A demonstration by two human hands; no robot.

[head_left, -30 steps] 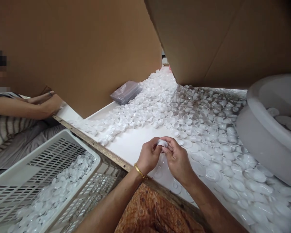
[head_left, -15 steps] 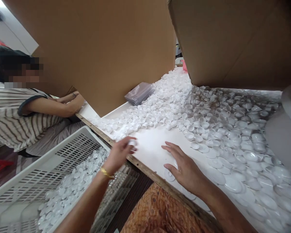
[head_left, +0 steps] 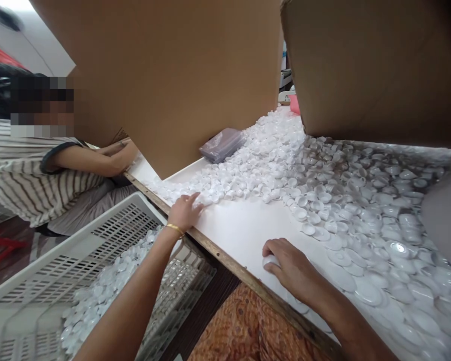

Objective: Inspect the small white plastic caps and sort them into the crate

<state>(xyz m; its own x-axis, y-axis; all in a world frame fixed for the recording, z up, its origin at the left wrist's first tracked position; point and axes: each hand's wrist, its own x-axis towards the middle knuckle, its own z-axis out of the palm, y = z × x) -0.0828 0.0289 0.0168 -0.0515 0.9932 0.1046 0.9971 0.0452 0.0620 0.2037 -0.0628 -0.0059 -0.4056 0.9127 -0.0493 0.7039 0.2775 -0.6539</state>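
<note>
Pinching a small white dish [head_left: 270, 260] in the right grip [head_left: 288, 263], near the front of the table [head_left: 244, 225].
Resting the loosely parted left grip [head_left: 183, 212] at white cups [head_left: 215, 197] on the table's left.

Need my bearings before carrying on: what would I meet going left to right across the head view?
Striped top, left hand, plastic packet, right hand holding a small white piece, tub at the right edge.
</note>
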